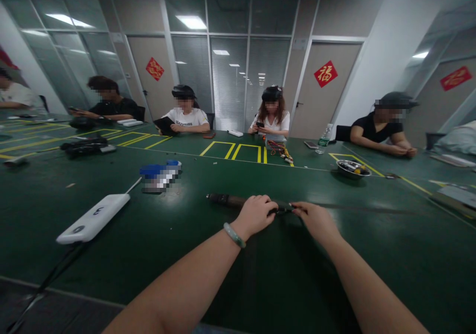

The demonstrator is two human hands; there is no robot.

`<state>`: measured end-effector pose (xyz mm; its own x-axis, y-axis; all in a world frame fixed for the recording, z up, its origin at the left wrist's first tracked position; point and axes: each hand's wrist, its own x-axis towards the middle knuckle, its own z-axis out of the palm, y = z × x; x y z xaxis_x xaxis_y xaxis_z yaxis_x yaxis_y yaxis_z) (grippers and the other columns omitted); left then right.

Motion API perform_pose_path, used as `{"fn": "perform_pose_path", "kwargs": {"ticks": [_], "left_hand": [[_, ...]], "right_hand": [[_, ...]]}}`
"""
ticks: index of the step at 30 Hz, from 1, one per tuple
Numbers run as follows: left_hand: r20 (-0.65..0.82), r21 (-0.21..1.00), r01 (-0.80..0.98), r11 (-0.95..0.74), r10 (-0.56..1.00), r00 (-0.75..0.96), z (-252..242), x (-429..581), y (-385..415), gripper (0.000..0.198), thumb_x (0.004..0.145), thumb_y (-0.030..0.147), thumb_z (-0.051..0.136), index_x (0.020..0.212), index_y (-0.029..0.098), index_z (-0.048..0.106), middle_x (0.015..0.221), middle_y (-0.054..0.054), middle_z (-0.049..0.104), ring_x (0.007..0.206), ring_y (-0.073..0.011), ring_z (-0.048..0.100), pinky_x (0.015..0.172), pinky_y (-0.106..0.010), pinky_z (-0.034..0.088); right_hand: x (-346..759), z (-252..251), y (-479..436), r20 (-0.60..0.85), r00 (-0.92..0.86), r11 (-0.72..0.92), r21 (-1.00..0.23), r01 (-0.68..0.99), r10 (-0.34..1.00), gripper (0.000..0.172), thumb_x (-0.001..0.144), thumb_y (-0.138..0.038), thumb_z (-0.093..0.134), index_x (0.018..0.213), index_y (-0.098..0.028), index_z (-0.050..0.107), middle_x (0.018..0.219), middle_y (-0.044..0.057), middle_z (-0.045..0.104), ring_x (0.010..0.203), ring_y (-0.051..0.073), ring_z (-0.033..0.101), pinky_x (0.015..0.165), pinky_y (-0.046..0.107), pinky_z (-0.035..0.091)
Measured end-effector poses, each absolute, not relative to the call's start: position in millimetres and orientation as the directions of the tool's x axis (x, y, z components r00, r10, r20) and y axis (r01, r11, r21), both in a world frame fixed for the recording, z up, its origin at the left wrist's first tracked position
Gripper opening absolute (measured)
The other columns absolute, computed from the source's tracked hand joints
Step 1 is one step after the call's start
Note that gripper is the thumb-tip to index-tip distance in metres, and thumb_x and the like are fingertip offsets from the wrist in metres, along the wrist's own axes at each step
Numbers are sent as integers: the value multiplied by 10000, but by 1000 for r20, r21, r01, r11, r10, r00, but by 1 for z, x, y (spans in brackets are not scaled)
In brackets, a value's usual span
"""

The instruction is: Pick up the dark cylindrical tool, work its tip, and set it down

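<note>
A long, dark, tapering rod, by its look a fishing rod, lies crosswise in front of me on the green table. Its thick grip end with a capped tip points left, and a thin, faint length runs off to the right. My left hand, wearing a jade-coloured bangle at the wrist, is closed over the rod's thicker part. Close by on its right, my right hand pinches a small dark part of the rod between thumb and fingertips. Both hands' fingers partly hide the section between them.
A white power bank with cables lies at left, near a blurred blue-and-white packet. Farther back are a black bundle, coloured wires, a metal bowl and a bottle. Several people sit across the table.
</note>
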<state>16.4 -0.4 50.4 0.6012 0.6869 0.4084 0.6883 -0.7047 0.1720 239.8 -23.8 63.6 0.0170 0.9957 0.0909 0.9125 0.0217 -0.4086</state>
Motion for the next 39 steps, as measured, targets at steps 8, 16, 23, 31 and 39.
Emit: {"fn": "perform_pose_path", "kwargs": {"ticks": [8, 16, 23, 31, 39], "left_hand": [[415, 181, 693, -698, 693, 590, 50, 19, 1, 183, 898, 303, 545, 1058, 250, 614, 1034, -31, 585, 986, -206, 548, 877, -349, 412], [429, 150, 693, -705, 678, 596, 47, 21, 4, 206, 853, 308, 627, 1051, 255, 601, 1023, -18, 590, 958, -210, 556, 847, -354, 411], [480, 106, 668, -737, 626, 615, 43, 32, 1, 131, 875, 200, 596, 1001, 229, 579, 1083, -16, 583, 1019, -200, 548, 884, -346, 414], [467, 101, 706, -701, 660, 588, 43, 36, 2, 104, 870, 232, 608, 960, 199, 568, 1022, -36, 593, 950, -204, 566, 806, -338, 437], [466, 175, 681, -711, 669, 579, 44, 34, 2, 83, 878, 233, 579, 953, 209, 607, 1019, -28, 605, 925, -184, 584, 810, -314, 445]], "right_hand": [[230, 70, -33, 57, -10, 30, -356, 934, 998, 144, 857, -310, 577, 942, -247, 676, 845, 10, 690, 754, 163, 609, 622, 249, 373], [220, 54, -27, 248, -78, 150, -287, 946, 966, 78, 845, -291, 632, 877, -266, 698, 939, -19, 669, 810, 144, 590, 678, 242, 387], [216, 45, -26, 301, -103, 166, -191, 967, 948, 59, 836, -298, 640, 816, -259, 679, 874, -21, 636, 751, 135, 563, 625, 240, 349], [221, 40, -23, 351, -131, 206, -184, 961, 927, 60, 829, -272, 646, 783, -247, 675, 830, -15, 634, 742, 145, 563, 664, 263, 367], [224, 36, -22, 354, -116, 211, -241, 948, 928, 68, 829, -289, 646, 803, -249, 694, 840, -8, 641, 734, 140, 571, 677, 258, 391]]}}
